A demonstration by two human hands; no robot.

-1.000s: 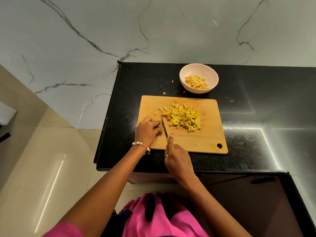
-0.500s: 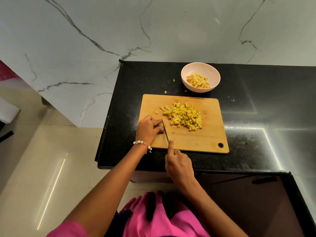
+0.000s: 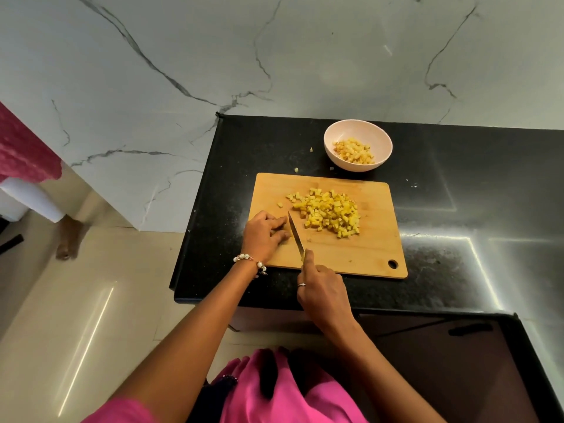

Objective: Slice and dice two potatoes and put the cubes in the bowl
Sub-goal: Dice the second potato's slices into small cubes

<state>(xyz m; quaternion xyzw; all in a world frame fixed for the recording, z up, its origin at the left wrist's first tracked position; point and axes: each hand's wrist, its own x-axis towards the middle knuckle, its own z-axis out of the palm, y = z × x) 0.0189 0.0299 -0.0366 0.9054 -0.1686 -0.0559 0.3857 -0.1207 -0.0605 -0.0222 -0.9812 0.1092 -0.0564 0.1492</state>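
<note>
Head view of a dicing step on a wooden cutting board (image 3: 360,251) that lies on a black bench (image 3: 457,209). The knife (image 3: 295,232) has its long axis running from the near side of the board toward its far side, tip pointing away from the person and slightly to the left, blade edge down near the board surface. The right hand (image 3: 323,293) grips the knife handle at the board's near edge, its fingers (image 3: 309,260) curled round the handle with the index finger extended along the top (a ring shows on one finger). The left hand (image 3: 265,235), wearing a beaded bracelet (image 3: 248,260), rests on the left part of the board just beside the blade, its fingers bent and pressed together, knuckles toward the blade; whatever lies beneath them is hidden, so what they hold cannot be told. A heap of yellow potato cubes (image 3: 331,213) sits on the board to the right of the blade, apart from both hands, with a few strays at its left margin. A white bowl (image 3: 338,134) stands on the bench just beyond the board's far edge and contains more cubes. Small scraps lie on the bench between board and bowl.
</note>
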